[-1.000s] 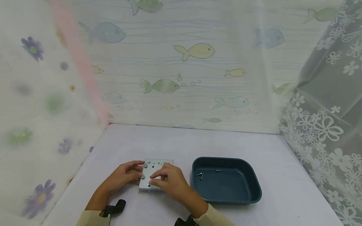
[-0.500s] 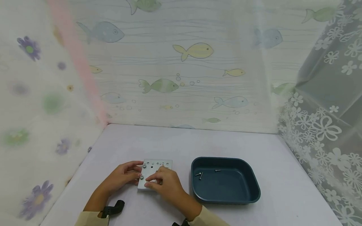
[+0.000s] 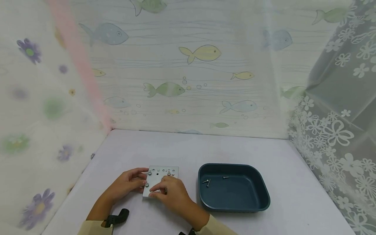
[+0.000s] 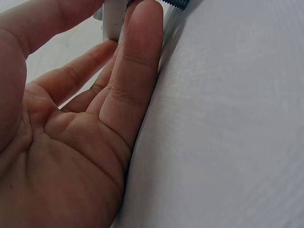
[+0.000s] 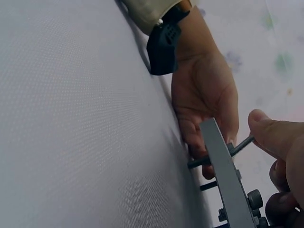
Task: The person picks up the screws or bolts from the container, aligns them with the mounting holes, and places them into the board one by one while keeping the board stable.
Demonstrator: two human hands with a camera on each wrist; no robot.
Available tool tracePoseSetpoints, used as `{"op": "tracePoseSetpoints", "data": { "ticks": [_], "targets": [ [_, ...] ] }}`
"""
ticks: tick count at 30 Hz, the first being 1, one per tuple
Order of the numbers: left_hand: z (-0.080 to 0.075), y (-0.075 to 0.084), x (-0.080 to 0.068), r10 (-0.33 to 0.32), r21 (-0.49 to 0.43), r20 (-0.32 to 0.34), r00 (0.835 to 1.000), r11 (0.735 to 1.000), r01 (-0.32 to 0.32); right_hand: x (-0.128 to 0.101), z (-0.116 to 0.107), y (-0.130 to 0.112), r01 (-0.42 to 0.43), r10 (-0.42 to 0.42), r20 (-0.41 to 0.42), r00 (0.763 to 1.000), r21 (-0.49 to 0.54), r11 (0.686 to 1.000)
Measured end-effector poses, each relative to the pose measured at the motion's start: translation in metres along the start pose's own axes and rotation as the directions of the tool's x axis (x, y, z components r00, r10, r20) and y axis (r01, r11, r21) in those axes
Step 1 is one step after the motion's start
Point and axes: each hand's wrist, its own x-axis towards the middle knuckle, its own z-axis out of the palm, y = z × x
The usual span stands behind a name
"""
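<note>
Head view, left side: a flowered curtain (image 3: pixel 35 107) hangs beside the white table (image 3: pixel 188 147).
Left hand: the left hand (image 3: pixel 126 183) lies at the left edge of the grey metal plate (image 3: pixel 160 176); its fingers (image 4: pixel 137 61) are nearly straight and press against that edge, thumb on top, steadying it.
Left wrist view: the fingertips meet the rim of the plate (image 4: pixel 111 19), and a threaded bolt end (image 4: pixel 176 4) sticks out beneath, just above the tabletop (image 4: pixel 228 118).
Plate: it sits near the front of the table, between the two hands, well left of the tray; a few bolt heads (image 3: pixel 149 173) stand in its holes, and a row of holes runs along its far edge.
Right wrist view: the plate (image 5: pixel 225 171) stands on its edge in this picture, with bolts passing through it.
Right hand: the right hand (image 3: pixel 170 192) covers the plate's near right part; thumb and fingers (image 5: pixel 273 135) are curled and pinch a bolt (image 5: pixel 240 145) set in the plate.
Tray: a dark teal tray (image 3: pixel 258 182) rests just right of the right hand, with loose bolts (image 3: pixel 207 181) lying in it.
Far right: a lace curtain (image 3: pixel 337 114) with flowers.
</note>
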Motion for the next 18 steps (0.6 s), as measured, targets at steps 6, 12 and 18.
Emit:
{"op": "tracePoseSetpoints", "data": {
  "ticks": [6, 12, 18],
  "targets": [
    [0.0002, 0.0016, -0.0004, -0.002, -0.01, 0.003, 1.0, 1.0, 0.002, -0.0013, 0.0, -0.0014, 0.001, 0.001, 0.03, 1.0, -0.043, 0.999],
    [-0.0002, 0.0023, -0.001, -0.002, -0.009, 0.003, 1.0, 1.0, 0.002, -0.0023, -0.0004, -0.0008, 0.013, -0.013, 0.002, 1.0, -0.047, 0.999],
    [0.0006, 0.0021, -0.0005, -0.016, -0.006, -0.013, 1.0, 1.0, 0.016, -0.0018, 0.002, 0.0025, 0.013, -0.015, -0.022, 1.0, -0.054, 0.998]
  ]
}}
